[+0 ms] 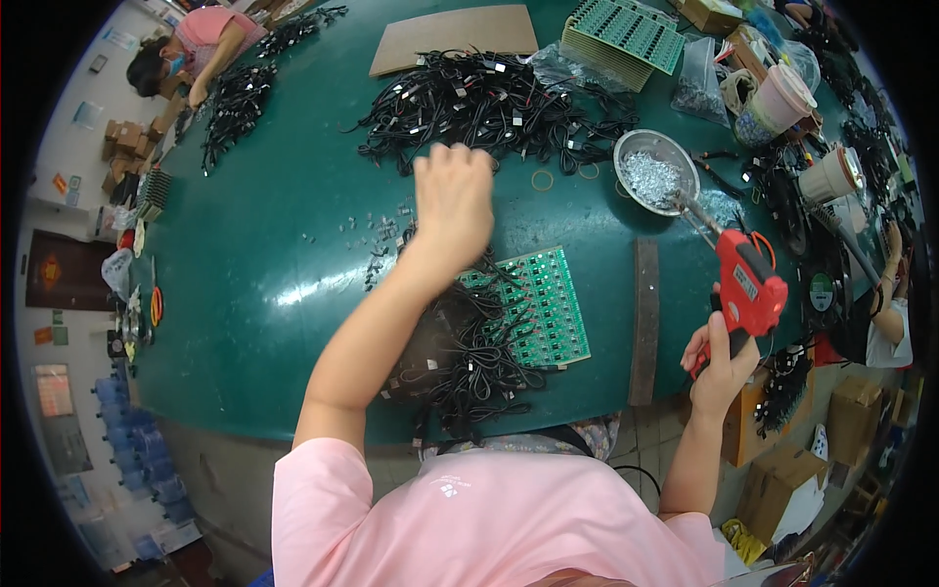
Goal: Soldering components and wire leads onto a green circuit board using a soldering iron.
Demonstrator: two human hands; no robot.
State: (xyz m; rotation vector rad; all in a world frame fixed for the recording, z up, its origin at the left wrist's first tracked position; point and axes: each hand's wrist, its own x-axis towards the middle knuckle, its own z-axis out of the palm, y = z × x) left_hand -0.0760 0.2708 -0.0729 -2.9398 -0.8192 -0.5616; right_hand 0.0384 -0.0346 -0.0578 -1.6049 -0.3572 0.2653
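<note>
My right hand (pixel 724 367) is wrapped round the grip of a red soldering gun (pixel 751 279). Its metal tip reaches into a round metal bowl (pixel 677 147) of silvery shavings. Above the near edge of the black cable pile (pixel 450 103) is my left hand (pixel 456 201), back up and fingers curled under; whatever they hold is hidden. A green circuit board panel (pixel 553 303) lies in front of me, with bundled black cables (pixel 479 377) across its left side and toward my lap.
A dark bar (pixel 644 323) lies right of the panel. Small grey parts (pixel 377 230) are scattered left of my forearm. Stacked green boards (pixel 626 39), a cardboard sheet (pixel 455 37) and cups (pixel 778 108) stand farther back. Other people sit at far left and right.
</note>
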